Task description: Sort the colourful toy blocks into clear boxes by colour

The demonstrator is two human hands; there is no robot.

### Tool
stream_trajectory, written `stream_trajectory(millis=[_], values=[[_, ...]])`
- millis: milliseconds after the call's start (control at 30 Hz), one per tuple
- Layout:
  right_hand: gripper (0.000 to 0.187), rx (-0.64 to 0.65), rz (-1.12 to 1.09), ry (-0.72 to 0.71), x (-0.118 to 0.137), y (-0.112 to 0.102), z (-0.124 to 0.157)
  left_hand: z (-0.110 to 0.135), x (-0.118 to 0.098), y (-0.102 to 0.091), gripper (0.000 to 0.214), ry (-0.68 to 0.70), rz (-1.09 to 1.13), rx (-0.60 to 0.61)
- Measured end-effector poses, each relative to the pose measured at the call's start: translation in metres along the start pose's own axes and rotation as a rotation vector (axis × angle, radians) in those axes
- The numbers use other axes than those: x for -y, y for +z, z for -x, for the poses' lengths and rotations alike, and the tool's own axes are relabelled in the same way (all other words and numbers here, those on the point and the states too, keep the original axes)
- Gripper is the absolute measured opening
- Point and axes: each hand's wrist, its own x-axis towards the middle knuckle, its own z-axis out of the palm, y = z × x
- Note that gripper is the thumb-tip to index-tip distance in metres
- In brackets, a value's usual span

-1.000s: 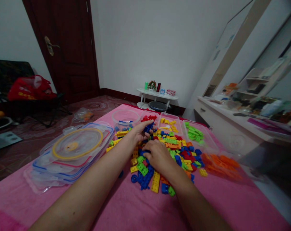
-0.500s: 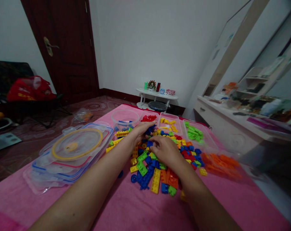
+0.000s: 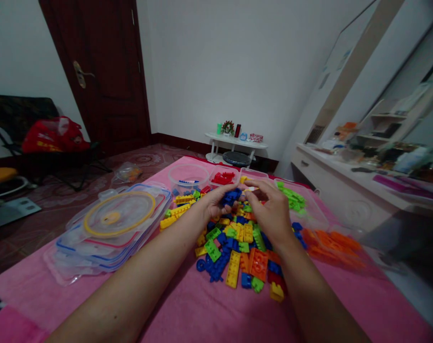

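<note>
Several blue toy building bricks [image 3: 232, 196] rest in my left hand [image 3: 216, 205], its fingers curled round them above the heap. My right hand [image 3: 272, 209] is just to the right, its thumb and fingers bent toward those blue bricks. Whatever lies between its fingertips is too small to make out. Beneath both hands spreads a mixed heap of building bricks [image 3: 232, 243] in yellow, green, blue, orange and red. At its near edge are a long yellow brick [image 3: 233, 269] and an orange brick [image 3: 258, 264].
Behind the heap stand a round clear tub [image 3: 188, 177] and clear boxes of red bricks [image 3: 224, 178] and green bricks [image 3: 291, 196]. Orange bricks [image 3: 336, 250] fill a box at right. Stacked lids [image 3: 118, 224] lie left on the pink cloth [image 3: 202, 309].
My right hand has risen from the heap and moved away to the fingertips of my left hand. My left hand keeps hold of the blue bricks. The view has shifted slightly.
</note>
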Motion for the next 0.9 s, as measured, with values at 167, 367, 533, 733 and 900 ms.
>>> stream_trajectory(millis=[167,367,533,733,900], values=[[0.019,-0.092,-0.016,0.042,0.0,-0.014,-0.006,-0.006,-0.027,-0.006,0.022,0.176,-0.158,-0.282],[0.018,-0.203,-0.054,0.068,0.0,-0.036,-0.014,-0.014,-0.081,-0.047,0.027,0.437,-0.719,-0.774],[0.018,-0.262,-0.053,0.148,-0.005,-0.05,-0.019,-0.003,-0.105,-0.086,0.025,0.445,-0.952,-0.922],[0.019,-0.246,-0.042,0.186,-0.011,-0.053,-0.021,0.003,-0.08,-0.076,0.025,0.713,-1.479,-0.878],[0.017,0.077,-0.017,0.136,-0.008,-0.036,-0.015,0.005,-0.029,-0.039,0.018,0.813,-1.493,-0.596]])
